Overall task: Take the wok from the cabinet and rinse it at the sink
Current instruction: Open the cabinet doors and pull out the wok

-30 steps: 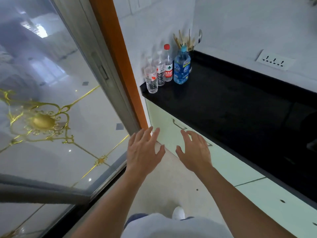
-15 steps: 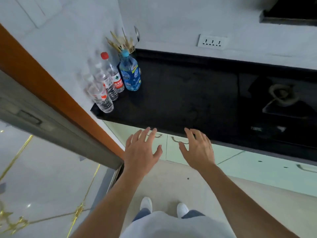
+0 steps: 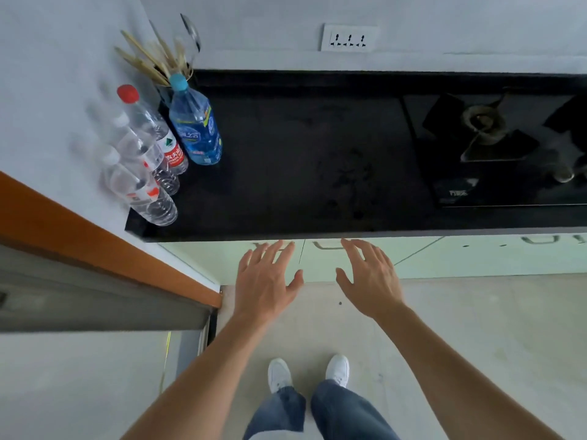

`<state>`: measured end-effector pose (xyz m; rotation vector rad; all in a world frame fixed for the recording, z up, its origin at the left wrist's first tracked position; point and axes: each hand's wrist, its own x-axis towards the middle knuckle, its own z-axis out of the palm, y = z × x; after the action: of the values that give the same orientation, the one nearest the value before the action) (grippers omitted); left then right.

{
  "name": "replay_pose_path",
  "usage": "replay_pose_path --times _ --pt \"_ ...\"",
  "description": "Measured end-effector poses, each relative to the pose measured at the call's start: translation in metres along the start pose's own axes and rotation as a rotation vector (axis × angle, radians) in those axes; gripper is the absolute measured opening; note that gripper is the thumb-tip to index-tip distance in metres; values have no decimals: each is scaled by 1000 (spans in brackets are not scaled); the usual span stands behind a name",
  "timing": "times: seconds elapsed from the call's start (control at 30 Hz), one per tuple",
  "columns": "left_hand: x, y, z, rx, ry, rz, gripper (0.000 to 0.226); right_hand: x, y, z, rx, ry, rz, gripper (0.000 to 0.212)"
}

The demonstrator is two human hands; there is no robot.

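Fingers [image 3: 279, 252] of the left hand [image 3: 265, 281] spread wide, palm down, holding nothing; same for the right hand [image 3: 370, 281], splayed and empty. Both held out side by side, apart from each other, in front of the pale green cabinet doors [image 3: 349, 262] below the counter edge. Fingertips near two metal door handles [image 3: 327, 246], contact not clear. Doors shut; no wok in view, so its place cannot be told. No sink in view either.

Above the doors, a black countertop [image 3: 301, 160], glossy and dark, bare in its middle. At its left end, against the white wall: four plastic bottles in a row. Nearest, two clear bottles with white caps [image 3: 139, 185], then a red-capped bottle [image 3: 155, 131], then a blue bottle [image 3: 195, 125] with a light blue cap. Behind the blue one, a holder of chopsticks [image 3: 149, 58] with one spoon standing among them. At the right end, a black gas hob [image 3: 495, 147] set into the counter, one burner plain, a second cut off by the frame edge. On the back wall, one white socket strip [image 3: 349, 38].

Left side: an orange door frame [image 3: 95, 239] with a grey sliding-door rail beside it. Below: pale floor tiles [image 3: 476, 328], two white shoes [image 3: 279, 373], blue jeans.
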<state>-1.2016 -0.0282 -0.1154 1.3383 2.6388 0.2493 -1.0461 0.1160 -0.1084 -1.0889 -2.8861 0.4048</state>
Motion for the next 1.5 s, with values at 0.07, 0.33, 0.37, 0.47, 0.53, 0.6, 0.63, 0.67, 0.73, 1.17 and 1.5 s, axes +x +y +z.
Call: replay_pose_path --times 0.07,0.33,0.37,0.47,0.53,0.6,0.63,0.67,0.73,1.17,1.5 --pt "7 -6 16 3 -19 14 60 6 -1 19 -2 -6 -21 56" --pt "36 -34 96 -2 -60 112 64 35 26 101 -15 7 -98 56" --pt "39 -37 104 6 -52 124 65 39 29 108 -17 9 -98 56" --pt "48 -44 124 35 -18 147 67 50 37 129 -39 27 -112 55" --pt "54 -48 133 48 -6 157 67 56 42 141 -49 33 -116 55" --pt "59 -52 139 51 4 174 68 59 45 150 -48 31 -108 57" --pt "61 -53 142 51 7 181 69 61 46 154 -49 34 -108 58" --pt "63 -53 144 52 8 185 69 62 46 158 -51 42 -111 58" --pt "65 -52 149 54 8 187 70 64 45 164 -52 59 -128 59" --pt "44 -47 162 28 42 216 69 46 42 175 62 139 -148 57" --pt "-33 -51 159 -58 22 198 69 -7 47 160 148 47 -113 53"
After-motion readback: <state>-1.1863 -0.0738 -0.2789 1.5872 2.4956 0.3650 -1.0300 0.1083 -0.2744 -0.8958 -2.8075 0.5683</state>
